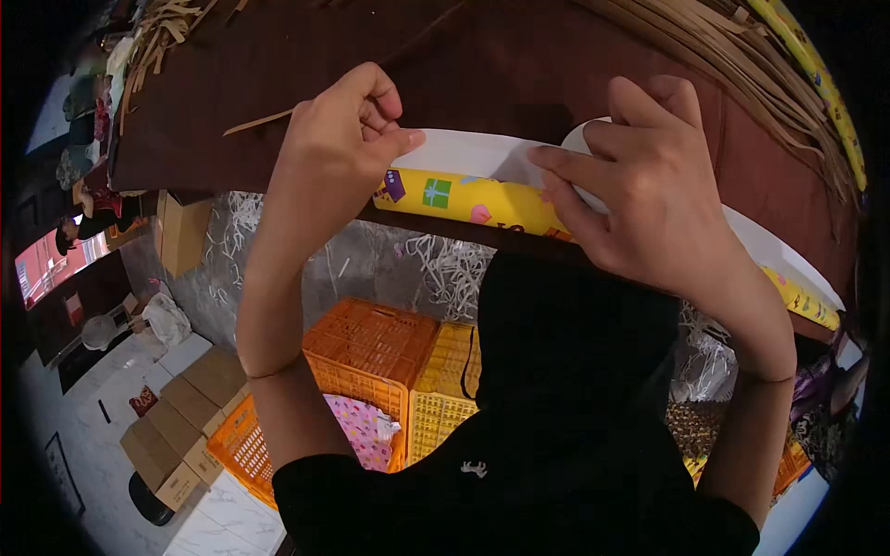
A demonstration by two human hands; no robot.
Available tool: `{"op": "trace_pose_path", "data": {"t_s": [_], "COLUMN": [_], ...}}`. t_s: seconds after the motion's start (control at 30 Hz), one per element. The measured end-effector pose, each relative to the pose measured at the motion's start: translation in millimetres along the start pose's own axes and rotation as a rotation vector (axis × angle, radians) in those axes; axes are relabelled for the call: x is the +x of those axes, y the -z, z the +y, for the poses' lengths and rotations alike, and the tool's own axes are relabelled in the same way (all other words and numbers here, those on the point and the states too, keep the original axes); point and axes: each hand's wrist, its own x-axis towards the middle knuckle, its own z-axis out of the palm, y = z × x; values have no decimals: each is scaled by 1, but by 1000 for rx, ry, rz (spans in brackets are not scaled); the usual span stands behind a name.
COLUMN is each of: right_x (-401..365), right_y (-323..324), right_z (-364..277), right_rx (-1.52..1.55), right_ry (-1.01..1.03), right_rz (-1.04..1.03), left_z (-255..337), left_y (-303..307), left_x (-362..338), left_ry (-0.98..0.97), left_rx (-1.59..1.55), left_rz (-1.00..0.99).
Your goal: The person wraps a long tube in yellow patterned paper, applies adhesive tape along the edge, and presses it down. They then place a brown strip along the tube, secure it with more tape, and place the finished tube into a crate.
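A long strip of yellow patterned paper point(482, 196) with a white inner side lies along the near edge of the dark table point(482, 83). My left hand point(348, 139) is at the strip's left end, thumb on the white side and the other fingers curled in. Over the middle of the strip is my right hand point(640, 176), its index finger and thumb on either side of the folded edge and the other fingers bent. The strip runs on to the right beneath my right forearm.
Brown paper strips point(751, 74) lie at the table's far right, more point(158, 46) at the far left. Below stand an orange crate point(371, 343), a yellow crate point(445, 398) and cardboard boxes point(171, 431). A person point(88, 222) is at the far left.
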Motion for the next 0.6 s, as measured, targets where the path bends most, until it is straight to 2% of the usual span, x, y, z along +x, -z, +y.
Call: {"op": "trace_pose_path", "data": {"t_s": [0.07, 0.2, 0.3, 0.4, 0.5, 0.53, 0.6], "right_x": [0, 0, 0, -1, -2, -3, -2], "right_y": [-1, -4, -4, -5, -5, -4, -4], "right_z": [1, 1, 1, 2, 3, 3, 3], "right_rx": [-1, -21, -17, -21, -14, 5, 3], "right_ry": [1, 11, 17, 22, 23, 22, 19], "right_rz": [-1, 8, 10, 11, 26, 17, 20], "left_z": [-3, 0, 3, 2, -2, 3, 13], "left_y": [-1, 1, 3, 8, 4, -1, -15], "left_x": [0, 1, 1, -1, -11, -15, -24], "left_ry": [-65, -48, 13, 81, -175, -185, -329], "left_rx": [22, 42, 4, 187, 566, 577, 455], "left_rz": [13, 7, -10, -9, 254, 255, 377]}}
